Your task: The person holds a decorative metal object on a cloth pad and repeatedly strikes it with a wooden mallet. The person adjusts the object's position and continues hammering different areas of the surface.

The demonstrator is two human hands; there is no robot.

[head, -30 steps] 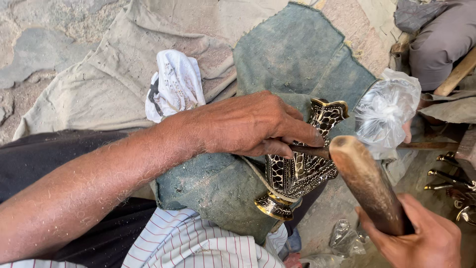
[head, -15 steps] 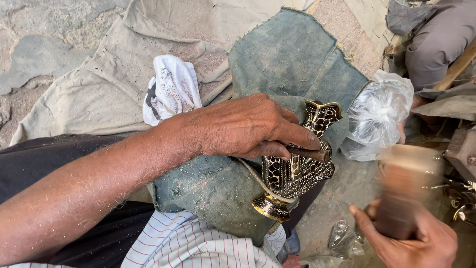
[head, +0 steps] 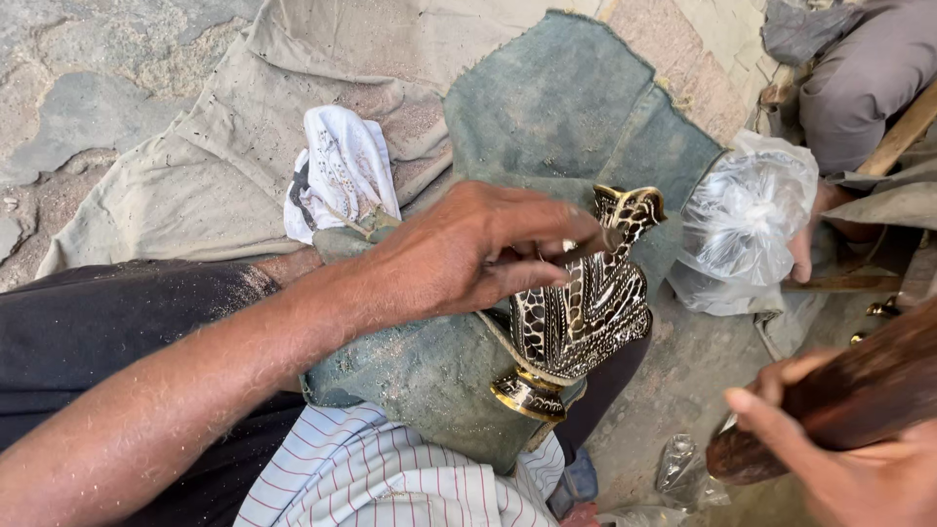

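I sit over rough stone ground (head: pixel 78 88) spread with tan canvas (head: pixel 215 166) and a green cloth (head: pixel 556 107) across my lap. The black-and-gold vase (head: pixel 586 312) lies tilted on that cloth. My left hand (head: pixel 468 254) pinches a thin metal tool (head: pixel 586 251) against its neck. My right hand (head: pixel 859 459) grips a wooden mallet (head: pixel 849 390), well apart from the vase.

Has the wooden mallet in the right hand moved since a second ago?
Yes. The wooden mallet in the right hand has swung back, away from the engraved metal vase, towards the frame's lower right.
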